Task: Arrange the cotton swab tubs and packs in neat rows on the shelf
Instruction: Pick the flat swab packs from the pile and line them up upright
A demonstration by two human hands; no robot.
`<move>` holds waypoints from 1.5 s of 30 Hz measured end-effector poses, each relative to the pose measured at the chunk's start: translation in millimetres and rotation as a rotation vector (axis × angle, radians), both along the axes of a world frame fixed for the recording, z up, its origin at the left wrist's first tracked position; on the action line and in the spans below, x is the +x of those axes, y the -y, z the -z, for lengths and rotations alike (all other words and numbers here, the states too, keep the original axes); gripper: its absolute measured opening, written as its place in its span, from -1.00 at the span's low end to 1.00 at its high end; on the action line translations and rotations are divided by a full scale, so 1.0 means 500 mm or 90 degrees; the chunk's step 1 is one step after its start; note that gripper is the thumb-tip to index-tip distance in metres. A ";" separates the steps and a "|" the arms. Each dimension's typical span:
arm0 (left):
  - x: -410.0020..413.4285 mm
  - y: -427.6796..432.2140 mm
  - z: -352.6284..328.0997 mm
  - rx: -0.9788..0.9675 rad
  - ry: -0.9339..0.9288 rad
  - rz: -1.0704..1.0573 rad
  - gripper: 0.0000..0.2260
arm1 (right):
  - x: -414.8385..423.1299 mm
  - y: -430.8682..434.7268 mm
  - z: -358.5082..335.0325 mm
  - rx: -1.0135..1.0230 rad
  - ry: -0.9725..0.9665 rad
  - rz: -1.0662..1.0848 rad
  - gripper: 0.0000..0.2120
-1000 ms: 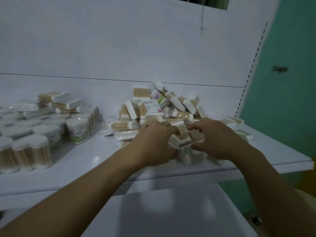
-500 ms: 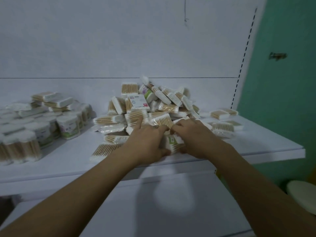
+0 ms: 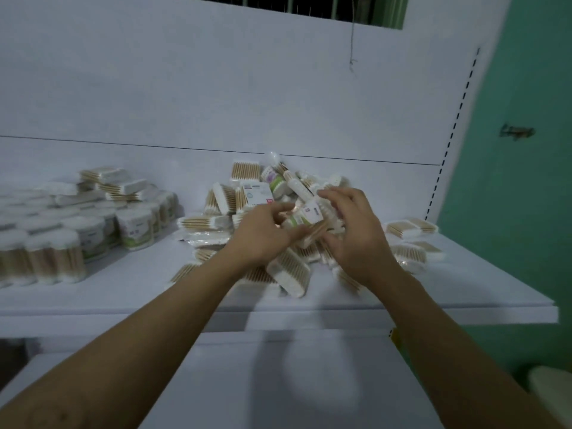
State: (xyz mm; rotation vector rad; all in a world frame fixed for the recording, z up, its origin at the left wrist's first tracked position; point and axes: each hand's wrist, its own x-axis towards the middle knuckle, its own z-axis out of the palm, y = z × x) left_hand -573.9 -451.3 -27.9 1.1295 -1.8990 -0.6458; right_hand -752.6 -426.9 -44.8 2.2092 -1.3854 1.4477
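1 shelf (image 3: 123,292). Tubs (image 3: 136,227) at left: over ten, blurred, no exact count. Packs (image 3: 244,171) in heap: too many to count; 3 more atop tubs, about 4 at right. 2 hands: left hand (image 3: 263,233), right hand (image 3: 356,239).

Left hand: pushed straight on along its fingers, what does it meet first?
Likely the labelled swab pack right at its fingers, between left hand and right hand; blur hides whether they touch.

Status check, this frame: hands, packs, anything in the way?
Left hand and right hand both grip one labelled pack, over the loose pile. Tubs stand in rows at left. Nothing in the way that I can see.
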 end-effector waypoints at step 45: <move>0.629 0.052 0.154 -0.407 0.360 -0.406 -0.38 | 0.684 0.186 0.140 0.245 0.212 -0.099 -0.21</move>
